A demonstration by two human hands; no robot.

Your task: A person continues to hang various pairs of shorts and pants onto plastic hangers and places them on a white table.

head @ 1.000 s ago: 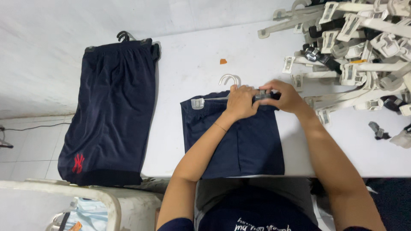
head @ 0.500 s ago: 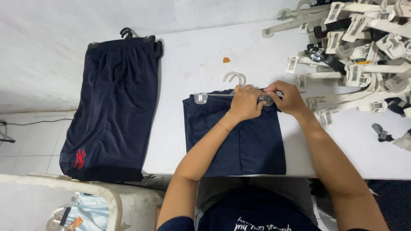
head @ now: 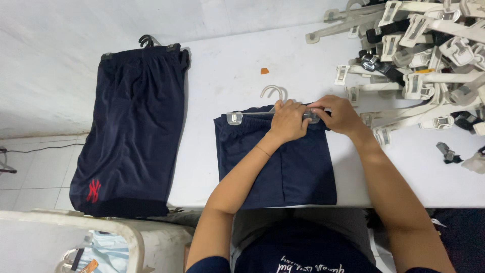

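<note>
Both hands crowd the right clip of the clear hanger, lying crosswise on the counter: right hand pinches it, left hand presses the folded navy shorts' waistband.

Likely a garment packing workshop. A heap of clip hangers fills the white worktop's far right corner. Hung navy shorts drape its left edge.
</note>
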